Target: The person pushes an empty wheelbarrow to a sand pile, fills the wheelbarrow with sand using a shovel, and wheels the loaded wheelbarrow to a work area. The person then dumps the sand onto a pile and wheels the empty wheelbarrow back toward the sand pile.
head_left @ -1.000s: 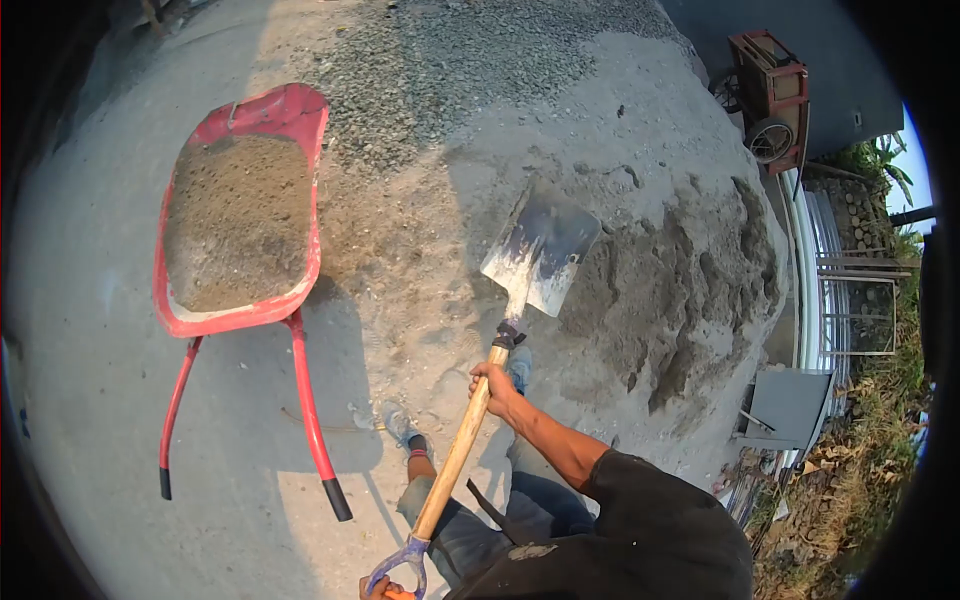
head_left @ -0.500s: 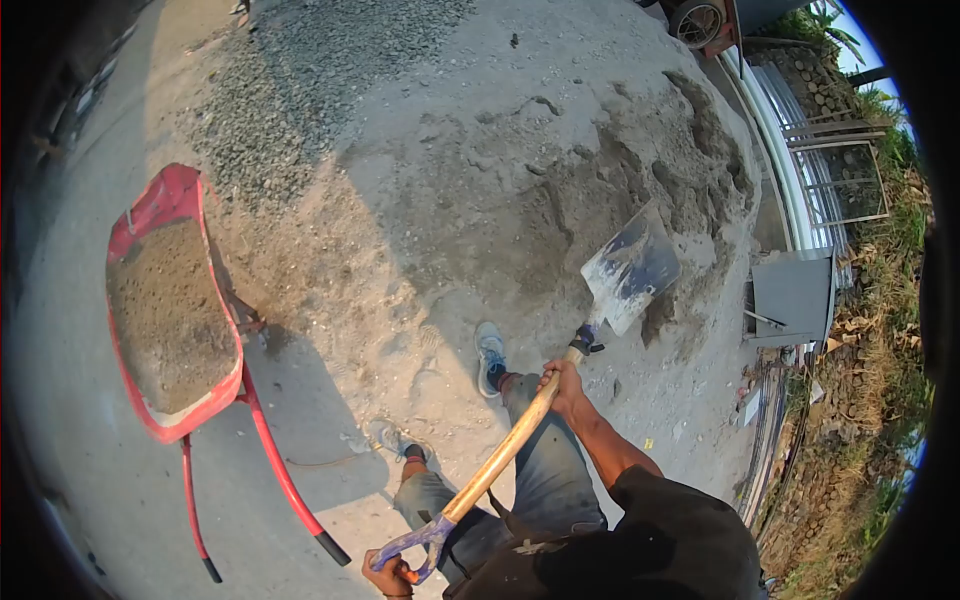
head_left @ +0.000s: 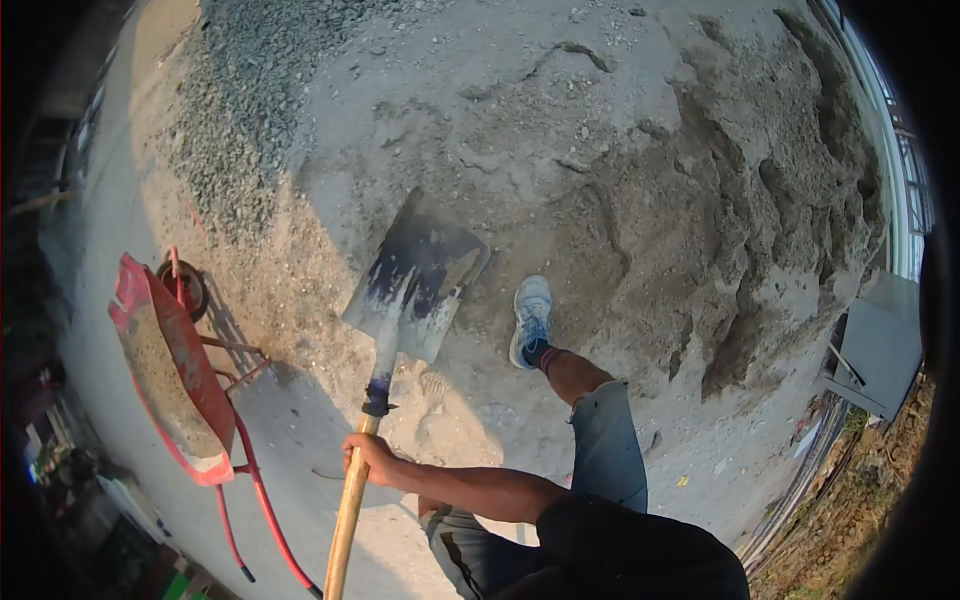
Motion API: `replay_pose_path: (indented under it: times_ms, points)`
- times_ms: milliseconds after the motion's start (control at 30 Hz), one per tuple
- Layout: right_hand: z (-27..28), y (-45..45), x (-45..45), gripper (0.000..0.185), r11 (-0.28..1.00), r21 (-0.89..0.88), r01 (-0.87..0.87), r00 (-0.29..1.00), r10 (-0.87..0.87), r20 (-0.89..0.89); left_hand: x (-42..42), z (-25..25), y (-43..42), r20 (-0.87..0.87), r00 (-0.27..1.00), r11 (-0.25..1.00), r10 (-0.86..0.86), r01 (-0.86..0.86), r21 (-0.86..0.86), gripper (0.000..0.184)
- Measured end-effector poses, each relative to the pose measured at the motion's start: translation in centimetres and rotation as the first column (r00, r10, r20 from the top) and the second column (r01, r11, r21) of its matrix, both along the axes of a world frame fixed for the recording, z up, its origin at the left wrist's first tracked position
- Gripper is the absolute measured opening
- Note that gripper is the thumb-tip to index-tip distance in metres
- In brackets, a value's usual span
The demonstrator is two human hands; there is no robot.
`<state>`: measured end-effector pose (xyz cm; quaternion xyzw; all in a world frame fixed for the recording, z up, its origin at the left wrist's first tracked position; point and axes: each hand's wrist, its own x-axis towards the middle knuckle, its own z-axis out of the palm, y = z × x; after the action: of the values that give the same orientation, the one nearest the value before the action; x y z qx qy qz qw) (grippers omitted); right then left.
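Note:
My right hand [head_left: 372, 457] is wrapped round the wooden shaft of a shovel [head_left: 345, 525], just below the collar of its metal head. The square blade [head_left: 420, 270] points up and away, its metal streaked with dark paint, and no load shows on it. The lower shaft runs out of the bottom of the view, so the grip end and my left hand are not seen. Left of the shovel stands a red wheelbarrow [head_left: 205, 375] holding brown sand [head_left: 165, 365].
A heap of grey gravel [head_left: 240, 100] lies at the upper left. Dug, uneven sand [head_left: 720, 220] spreads to the right of my shoe [head_left: 533, 310]. A grey box [head_left: 878, 340] stands at the right edge, near dry grass [head_left: 860, 500].
The shovel has swung left, from over the sand towards the wheelbarrow, with my right hand still on its shaft. My left hand has left the view. The view has shifted too.

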<state>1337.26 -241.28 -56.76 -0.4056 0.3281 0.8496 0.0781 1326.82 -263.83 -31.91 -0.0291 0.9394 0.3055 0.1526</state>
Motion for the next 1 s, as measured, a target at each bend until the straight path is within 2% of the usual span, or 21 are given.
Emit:
replay_pose_path:
  times_ms: [33, 67, 100, 133, 167, 267, 367, 433, 467, 567, 667, 733, 800, 1000]
  points:
    - [-3.3, 5.8, 3.3, 0.015, 0.995, 0.075, -0.069, 0.993, 0.061, 0.1, 1.6, -3.0, 4.2, 0.041, 0.999, 0.999, -0.021, 0.02, 0.035, 0.007]
    - [-9.0, 12.3, 8.6, 0.013, 0.988, 0.145, 0.057, 0.987, -0.077, 0.141, 4.1, -5.9, 7.9, 0.089, 0.996, 0.997, -0.029, 0.022, 0.072, 0.007]
    - [-11.5, 17.1, 13.4, 0.013, 0.981, 0.195, 0.02, 0.981, -0.056, 0.183, 7.1, -8.3, 10.6, 0.127, 0.992, 0.997, -0.02, 0.009, 0.08, 0.007]
    - [-13.8, 22.1, 18.1, 0.012, 0.97, 0.241, -0.022, 0.973, -0.035, 0.228, 10.4, -11.9, 13.5, 0.058, 0.99, 0.992, -0.125, 0.124, 0.02, 0.007]
    - [-16.0, 27.2, 22.9, 0.012, 0.957, 0.283, -0.067, 0.961, -0.014, 0.275, 15.3, -11.5, 16.4, 0.06, 0.998, 0.995, 0.002, -0.008, 0.099, 0.015]
    - [-14.8, 25.2, 26.0, 0.012, 0.947, 0.32, -0.035, 0.94, -0.078, 0.333, 22.9, -8.1, 15.3, 0.18, 0.983, 0.993, 0.046, -0.065, 0.101, 0.014]
    - [-13.5, 26.6, 26.8, 0.014, 0.926, 0.358, -0.116, 0.922, -0.033, 0.385, 24.0, -7.5, 16.6, 0.203, 0.97, 0.986, 0.135, -0.152, 0.071, 0.012]
    - [-13.7, 27.7, 26.0, 0.016, 0.945, 0.313, 0.096, 0.905, -0.214, 0.368, 22.5, -7.7, 16.8, 0.211, 0.976, 0.992, 0.043, -0.066, 0.105, 0.013]
    - [-15.0, 27.7, 25.8, 0.016, 0.945, 0.32, 0.068, 0.913, -0.189, 0.362, 22.1, -8.3, 16.4, 0.207, 0.976, 0.989, 0.071, -0.096, 0.113, 0.013]
    - [-16.7, 27.0, 25.8, 0.015, 0.927, 0.365, -0.082, 0.887, -0.1, 0.451, 20.9, -11.2, 13.2, 0.067, 0.996, 0.991, -0.051, 0.042, 0.129, 0.017]
    - [-15.8, 26.0, 25.1, 0.014, 0.907, 0.346, -0.239, 0.844, 0.018, 0.536, 20.5, -10.9, 11.2, 0.155, 0.987, 0.977, 0.036, -0.067, 0.201, 0.022]
    - [-14.3, 23.1, 23.4, 0.013, 0.915, 0.299, -0.272, 0.812, 0.052, 0.581, 19.1, -9.1, 9.7, 0.178, 0.978, 0.961, 0.112, -0.153, 0.232, 0.015]
    - [-11.9, 19.8, 20.9, 0.011, 0.91, 0.247, -0.334, 0.751, 0.098, 0.653, 16.4, -8.0, 6.7, 0.31, 0.906, 0.87, 0.286, -0.382, 0.312, 0.011]
    - [-3.2, 7.4, 12.2, 0.013, 0.841, 0.16, -0.517, 0.638, 0.254, 0.726, 13.1, -2.5, -9.6, 0.368, 0.765, 0.806, 0.529, -0.589, 0.064, 0.015]
